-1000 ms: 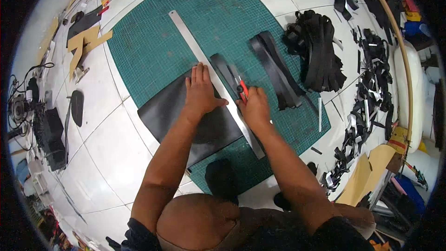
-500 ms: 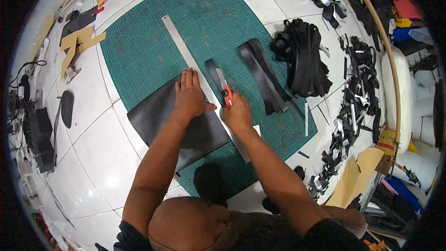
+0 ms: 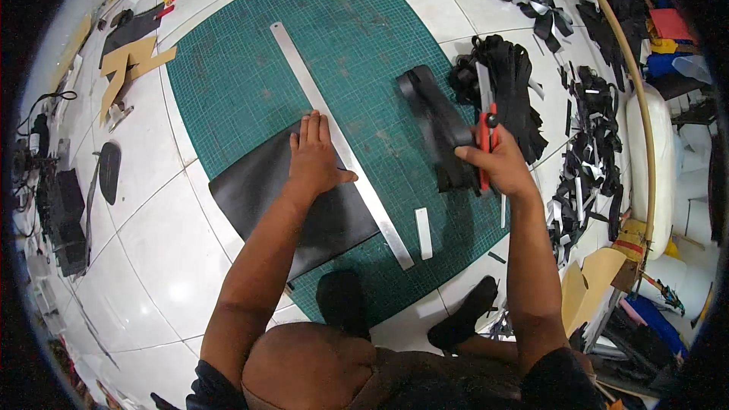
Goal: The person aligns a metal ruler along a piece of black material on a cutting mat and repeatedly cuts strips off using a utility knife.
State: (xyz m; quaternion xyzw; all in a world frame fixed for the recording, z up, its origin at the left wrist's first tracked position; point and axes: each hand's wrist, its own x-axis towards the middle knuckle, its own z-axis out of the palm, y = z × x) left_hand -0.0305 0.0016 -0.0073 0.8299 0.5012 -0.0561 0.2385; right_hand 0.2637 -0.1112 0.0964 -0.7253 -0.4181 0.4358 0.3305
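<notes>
My left hand (image 3: pixel 313 159) lies flat with fingers spread, over the edge of a black leather-like sheet (image 3: pixel 254 182) and against a long steel ruler (image 3: pixel 372 201). The ruler lies slantwise on a green cutting mat (image 3: pixel 228 68). My right hand (image 3: pixel 505 163) grips a red utility knife (image 3: pixel 487 133), its blade pointing away from me. The thumb of that hand is at the near part of a black strip (image 3: pixel 444 110), over a small pile of such strips (image 3: pixel 453 176); whether it pinches the strip is hard to see.
A thick bundle of black strips (image 3: pixel 520 99) sits beyond the mat's right edge. A short white piece (image 3: pixel 424 234) lies right of the ruler. Black scraps (image 3: pixel 588 159) are heaped farther right, beside a curved pole (image 3: pixel 648 121). Brown card pieces (image 3: pixel 121 64) lie left. My foot (image 3: pixel 467 311) rests near the mat.
My right hand has moved right with the knife, from the ruler to the strip pile. The black strip beside the ruler has gone over to the pile. My left hand stays in place.
</notes>
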